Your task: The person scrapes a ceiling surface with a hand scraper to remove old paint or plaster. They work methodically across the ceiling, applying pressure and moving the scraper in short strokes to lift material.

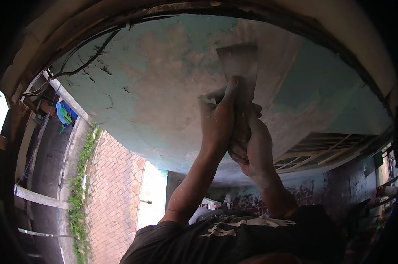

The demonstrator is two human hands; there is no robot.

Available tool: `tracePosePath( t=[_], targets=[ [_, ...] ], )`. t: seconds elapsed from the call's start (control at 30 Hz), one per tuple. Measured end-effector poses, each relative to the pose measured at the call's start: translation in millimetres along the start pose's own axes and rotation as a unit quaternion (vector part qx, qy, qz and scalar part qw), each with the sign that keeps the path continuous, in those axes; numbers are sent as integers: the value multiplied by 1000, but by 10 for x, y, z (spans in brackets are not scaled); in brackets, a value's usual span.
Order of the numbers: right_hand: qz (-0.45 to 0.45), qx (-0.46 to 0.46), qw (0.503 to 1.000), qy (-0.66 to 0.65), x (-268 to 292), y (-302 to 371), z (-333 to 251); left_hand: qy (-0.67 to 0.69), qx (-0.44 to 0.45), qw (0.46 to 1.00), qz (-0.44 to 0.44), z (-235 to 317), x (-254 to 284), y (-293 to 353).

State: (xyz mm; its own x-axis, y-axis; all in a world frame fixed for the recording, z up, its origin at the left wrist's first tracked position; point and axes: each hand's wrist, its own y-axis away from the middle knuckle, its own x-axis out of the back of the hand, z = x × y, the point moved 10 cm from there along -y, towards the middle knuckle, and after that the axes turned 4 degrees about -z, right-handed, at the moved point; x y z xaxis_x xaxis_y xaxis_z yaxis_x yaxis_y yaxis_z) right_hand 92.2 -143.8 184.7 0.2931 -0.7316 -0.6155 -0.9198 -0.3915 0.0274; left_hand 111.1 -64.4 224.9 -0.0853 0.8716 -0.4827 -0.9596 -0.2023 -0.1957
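Note:
A wide putty knife (241, 64) lies with its flared, greyish blade up against a wall of worn green paint (177, 75). My right hand (257, 136) is closed around its handle, which the fingers mostly hide. Pressed close beside it, my left hand (219, 116) is closed too, its thumb running up onto the lower blade. At the outer side of the left hand shows a dark-edged piece with a whitish patch (211, 100); I cannot tell what it is. Both forearms look dusty with pale specks.
Dark cables (86, 64) hang along the wall's upper left. A slatted vent or window frame (324, 149) sits at lower right. Down to the left are brick paving (113, 185), a strip of green plants (82, 198) and a blue-green cloth or bag (64, 114).

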Motion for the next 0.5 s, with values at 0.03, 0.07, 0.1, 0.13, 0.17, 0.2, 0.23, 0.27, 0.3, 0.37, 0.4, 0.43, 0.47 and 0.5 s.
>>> tracePosePath(
  t=[0.03, 0.07, 0.1, 0.13, 0.17, 0.2, 0.23, 0.27, 0.3, 0.37, 0.4, 0.43, 0.47, 0.5],
  targets=[
    [9, 17, 1000, 1, 28, -1, -39, -4, -21, 1000, -20, 75, -82, -71],
    [-20, 21, 1000, 2, -56, -46, -99, -13, -41, 999, -27, 172, -102, -138],
    [-49, 25, 998, 3, -144, -158, -221, -22, -60, 997, -36, 262, -122, -179],
    [-75, 33, 997, 8, -209, -249, -345, -24, -64, 997, -26, 326, -138, -202],
    [-107, 28, 994, 0, -258, -298, -359, -26, -69, 997, -17, 410, -169, -208],
    [-90, 24, 996, -3, -211, -254, -332, -28, -73, 997, -8, 465, -190, -205],
    [-79, 21, 997, -5, -192, -179, -270, -19, -65, 998, -7, 416, -179, -164],
    [-66, 16, 998, -13, -154, -106, -193, -15, -55, 998, -6, 269, -154, -80],
    [-33, 18, 999, -27, -93, -47, -161, -11, -44, 999, -5, 163, -141, -51],
    [-38, 31, 999, -24, -17, -78, -223, -27, -58, 998, -18, 156, -197, -110],
    [-40, 38, 998, -22, -1, -115, -270, -36, -64, 997, -25, 187, -230, -161],
    [-98, 60, 993, -16, -152, -196, -366, -36, -91, 994, -41, 367, -274, -185],
    [-96, 53, 994, -18, -143, -233, -393, -41, -84, 995, -32, 413, -289, -197],
    [-95, 46, 994, -19, -143, -253, -408, -47, -78, 996, -22, 445, -297, -201]
  ],
)
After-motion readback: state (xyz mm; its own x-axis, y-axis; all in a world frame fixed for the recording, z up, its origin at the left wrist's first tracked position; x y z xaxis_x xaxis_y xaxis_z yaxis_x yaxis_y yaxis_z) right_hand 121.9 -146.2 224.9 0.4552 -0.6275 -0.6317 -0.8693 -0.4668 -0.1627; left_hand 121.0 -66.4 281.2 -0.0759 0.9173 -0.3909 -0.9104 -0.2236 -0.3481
